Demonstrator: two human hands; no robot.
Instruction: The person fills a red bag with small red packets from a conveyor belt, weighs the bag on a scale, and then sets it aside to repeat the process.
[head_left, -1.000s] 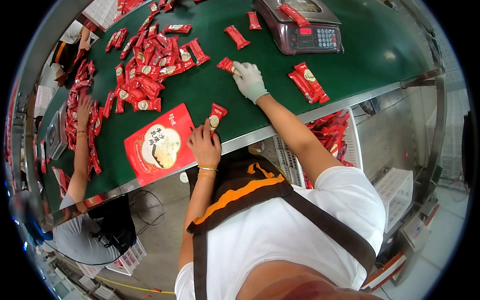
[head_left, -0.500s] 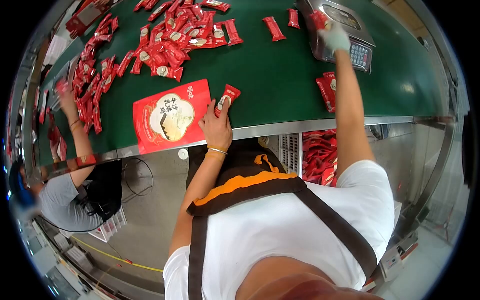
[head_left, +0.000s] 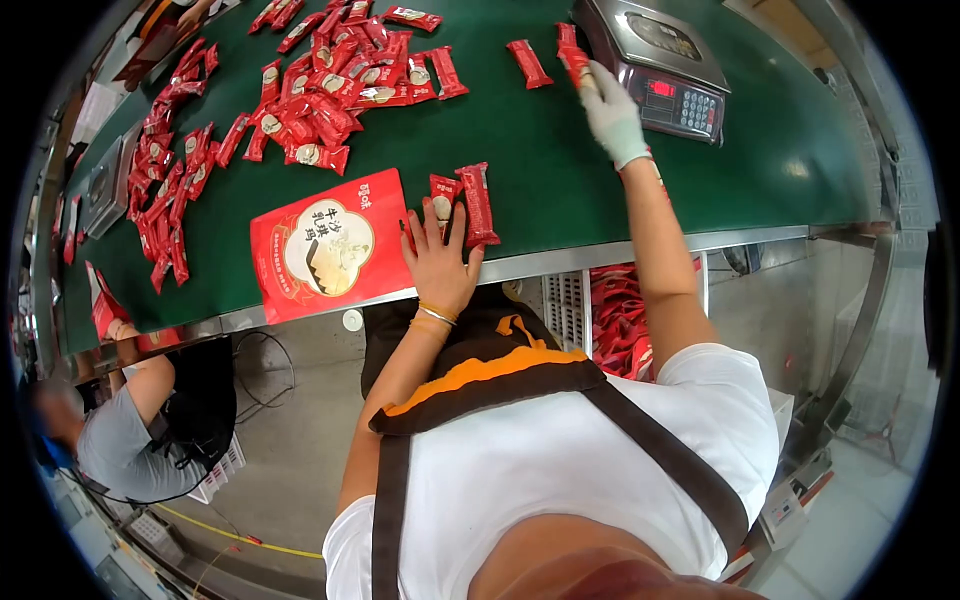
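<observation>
My left hand [head_left: 440,257] lies with bare fingers spread over a small red packet [head_left: 445,192]. Beside those fingers is a second red packet [head_left: 478,204]. Left of the hand, a large red pouch [head_left: 327,245] with a white label lies flat, its right edge close to my thumb side and wrist. My right hand [head_left: 612,118], in a pale glove, grips a red packet [head_left: 577,70] at the left side of the scale [head_left: 665,75]. Another red packet [head_left: 567,38] touches or overlaps its far end. My right forearm partly hides red packaging on the table.
A heap of red packets [head_left: 340,90] covers the far left of the green table [head_left: 540,190]. One packet [head_left: 528,64] lies apart. A second scale [head_left: 108,185] stands far left near a co-worker [head_left: 150,430]. A white crate [head_left: 567,312] with red packaging sits under the edge.
My right hand has moved left off the scale with a red packet. My left fingers have spread out, and a second packet now lies beside them. The co-worker's arm has drawn back.
</observation>
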